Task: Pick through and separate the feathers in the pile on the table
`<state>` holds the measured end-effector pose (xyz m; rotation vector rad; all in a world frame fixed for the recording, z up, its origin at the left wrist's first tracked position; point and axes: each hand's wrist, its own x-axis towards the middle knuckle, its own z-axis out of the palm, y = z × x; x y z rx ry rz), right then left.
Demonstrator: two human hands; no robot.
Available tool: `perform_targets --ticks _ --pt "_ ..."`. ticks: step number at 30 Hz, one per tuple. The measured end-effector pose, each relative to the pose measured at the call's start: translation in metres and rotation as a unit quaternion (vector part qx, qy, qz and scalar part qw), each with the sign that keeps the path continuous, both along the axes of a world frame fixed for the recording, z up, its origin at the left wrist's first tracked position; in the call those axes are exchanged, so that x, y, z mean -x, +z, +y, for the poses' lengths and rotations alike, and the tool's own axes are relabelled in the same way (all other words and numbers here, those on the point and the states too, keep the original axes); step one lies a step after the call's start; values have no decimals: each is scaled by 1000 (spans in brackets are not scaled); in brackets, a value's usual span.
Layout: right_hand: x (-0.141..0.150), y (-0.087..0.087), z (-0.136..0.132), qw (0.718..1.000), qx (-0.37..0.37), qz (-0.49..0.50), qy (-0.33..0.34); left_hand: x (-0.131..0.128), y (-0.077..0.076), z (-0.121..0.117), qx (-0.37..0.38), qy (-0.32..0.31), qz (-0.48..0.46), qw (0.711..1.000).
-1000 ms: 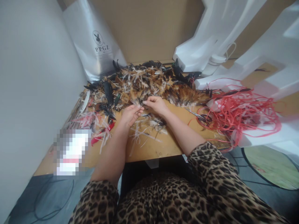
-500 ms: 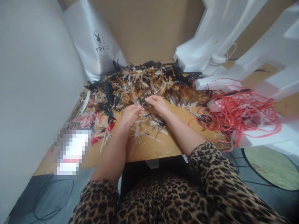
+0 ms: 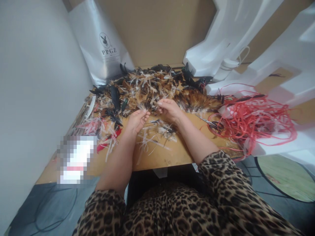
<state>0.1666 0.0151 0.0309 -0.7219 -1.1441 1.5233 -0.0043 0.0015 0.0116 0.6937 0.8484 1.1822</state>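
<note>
A wide pile of brown, white and black feathers [image 3: 147, 78] covers the back of the wooden table [image 3: 157, 157]. At its front edge my left hand [image 3: 138, 120] pinches a small feather [image 3: 143, 107] by its pale quill end. To the right, my right hand [image 3: 169, 109] is closed, thumb against forefinger, close to the brown feathers; a small feather seems to be between the fingertips. Below my hands lie loose feather scraps [image 3: 168, 131] and thin pale ribbon strips [image 3: 149, 142].
Scissors [image 3: 209, 122] lie right of my hands, beside a tangle of red ribbon [image 3: 261, 118]. A silver bag [image 3: 103, 49] stands at the back left, a white lidded bottle [image 3: 225, 67] at the back right. Pink strips [image 3: 88, 127] and black feathers [image 3: 114, 98] lie on the left.
My right hand has shifted slightly right, away from my left, widening the gap between them. My left hand has barely moved and keeps its pinch on the feather.
</note>
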Motion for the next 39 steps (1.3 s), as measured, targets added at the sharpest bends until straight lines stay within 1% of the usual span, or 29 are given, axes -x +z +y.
perform_targets --ticks 1,2,3,6,8,10,13,16,20,24,27,32,39 --pt "-5 3 -1 1000 -11 -7 26 0 0 0 0 6 0 1000" --pt "-9 6 -3 998 -24 -32 57 0 0 0 -1 12 0 1000" --pt "-12 9 -3 995 -34 -60 73 -1 -1 0 -5 19 1 1000" --pt "-13 10 -4 989 -44 -135 45 -1 -3 1 -24 38 17 999" --pt "-6 7 -3 984 -50 -172 16 -2 -5 1 -43 48 31 997" --pt "3 2 -3 980 -62 -190 -5 -3 -5 1 -59 52 45 996" --pt "16 -7 -2 982 -64 -175 -29 -4 -4 -1 -67 43 56 995" --pt "21 -12 -1 991 -56 -116 -21 -4 -3 -2 -62 11 43 997" --pt "18 -12 0 998 -50 -45 15 -1 -2 -3 -50 -47 18 998" --pt "12 -9 -1 997 -39 -52 33 0 -3 -4 -37 -88 11 995" --pt "11 -8 -1 997 -41 -68 22 0 -3 -4 -32 -88 7 996" --pt "13 -8 0 994 -57 -87 -10 -1 -2 -4 -33 -59 9 998" --pt "17 -7 -2 987 -77 -133 -52 -3 -3 -4 -49 -39 41 997"
